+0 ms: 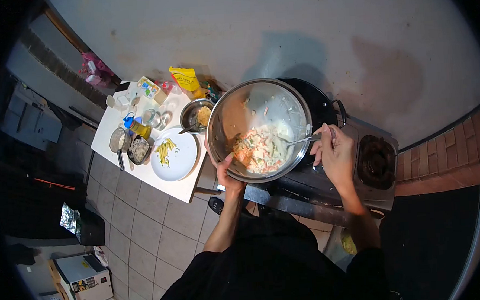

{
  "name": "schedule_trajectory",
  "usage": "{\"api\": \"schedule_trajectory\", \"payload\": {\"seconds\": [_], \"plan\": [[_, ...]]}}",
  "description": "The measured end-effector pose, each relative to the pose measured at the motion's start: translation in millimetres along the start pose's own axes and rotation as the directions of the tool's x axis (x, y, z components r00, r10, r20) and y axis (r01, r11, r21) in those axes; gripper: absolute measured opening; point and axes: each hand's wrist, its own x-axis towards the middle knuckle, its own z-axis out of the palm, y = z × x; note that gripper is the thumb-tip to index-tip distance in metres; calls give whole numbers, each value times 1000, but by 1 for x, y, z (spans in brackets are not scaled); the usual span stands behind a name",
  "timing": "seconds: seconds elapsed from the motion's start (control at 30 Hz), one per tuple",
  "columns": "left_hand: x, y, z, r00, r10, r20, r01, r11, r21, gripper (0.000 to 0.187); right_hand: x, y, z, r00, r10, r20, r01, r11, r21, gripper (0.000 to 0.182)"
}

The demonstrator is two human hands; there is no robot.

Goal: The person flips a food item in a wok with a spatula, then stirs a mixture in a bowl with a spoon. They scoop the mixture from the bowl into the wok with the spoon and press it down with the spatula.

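A large stainless steel mixing bowl (262,175) is tilted towards me, over the stove's left side. My left hand (228,173) grips it by the lower left rim, thumb on the outside. Chopped orange, white and green food (259,150) lies in the bowl, and a creamy white smear coats the upper right wall. My right hand (335,153) is closed round the handle of a metal utensil (303,139) that reaches over the right rim. The utensil's head is sunk in the mixture, so its shape is hidden.
Behind the bowl stands a black pot (320,103) on the stove (329,186); a dark burner (376,162) is at right. The white table (178,191) at left bears a plate (185,165) of cut strips, a smaller metal bowl (189,110), a yellow bottle (139,128) and a yellow bag (186,79).
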Motion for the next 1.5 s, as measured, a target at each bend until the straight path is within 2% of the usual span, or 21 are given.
{"api": "schedule_trajectory", "payload": {"seconds": [0.03, 0.17, 0.2, 0.27, 0.37, 0.47, 0.6, 0.7, 0.9, 0.97, 1.0, 1.1, 1.13, 1.2, 1.3, 1.33, 1.37, 1.4, 1.43, 1.47, 1.5], "plan": [[-2, 1, 0, 1000, -9, -16, 9, 1000, 14, 45, 0, 5, 4, 995, 99, -32, -91, 976, 198, 29], [-9, 6, 2, 997, -40, -68, 45, 997, 66, 39, 1, 16, 5, 976, 199, -93, -149, 908, 391, 32], [-7, 10, 5, 997, -39, -67, 43, 997, 67, 39, 1, 19, 5, 976, 199, -92, -148, 908, 392, 32], [-5, 19, 8, 987, -160, -22, 159, 987, -15, 38, 0, 24, 4, 968, 219, -124, -146, 889, 434, 33], [-2, -1, -28, 982, -190, 26, 190, 982, 2, 38, -1, 27, 2, 971, 201, -133, -124, 890, 438, 32], [-3, 6, -17, 993, -99, 65, 97, 995, 35, 38, -1, 28, 1, 970, 203, -136, -116, 873, 474, 32], [-2, 8, -19, 983, -175, 51, 172, 984, 54, 38, 0, 26, 1, 976, 183, -121, -100, 861, 498, 32], [-2, 13, -11, 972, -234, 10, 234, 970, -74, 38, -1, 20, 2, 981, 160, -115, -82, 863, 498, 32], [-2, 6, -22, 984, -176, 10, 176, 983, -44, 41, -12, 12, 2, 988, 92, -122, -34, 910, 413, 30], [-1, 9, -21, 985, -173, 13, 173, 985, -18, 42, -20, 7, 3, 989, -108, -104, 133, 954, 268, 23], [0, 9, -21, 985, -173, 16, 173, 985, -18, 42, -24, 4, -2, 965, -260, -20, 260, 959, 110, 15], [1, 12, -25, 984, -172, 54, 174, 984, -41, 43, -26, -19, -6, 826, -542, 151, 561, 814, -150, 13], [0, 12, -25, 985, -171, 23, 172, 984, -53, 43, -25, -29, -11, 828, -541, 150, 559, 815, -150, 13], [-1, 14, -25, 986, -168, -9, 167, 984, -65, 44, -22, -43, -19, 817, -553, 160, 574, 759, -306, 11], [-8, 19, -21, 993, -117, 7, 117, 985, -127, 40, -14, -46, -23, 867, -491, 87, 484, 785, -387, 9], [-15, 25, -13, 991, 63, 115, -57, 997, -61, 35, -12, -42, -20, 874, -482, 54, 466, 803, -372, 8], [-18, 29, -9, 945, 233, 230, -236, 972, -14, 30, -13, -39, -16, 873, -484, 58, 468, 802, -371, 8], [-15, 21, -20, 945, 237, 224, -240, 971, -16, 30, -15, -36, -13, 909, -413, 52, 407, 857, -317, 9], [-10, 6, -40, 892, 370, 260, -413, 901, 136, 26, -16, -32, -10, 939, -339, 53, 341, 903, -260, 12], [-8, -2, -52, 818, 481, 315, -564, 777, 279, 22, -14, -27, -6, 939, -340, 63, 344, 903, -259, 12], [-12, 3, -44, 820, 482, 309, -563, 776, 284, 22, -13, -21, -2, 977, -207, 50, 211, 969, -125, 17]]}}
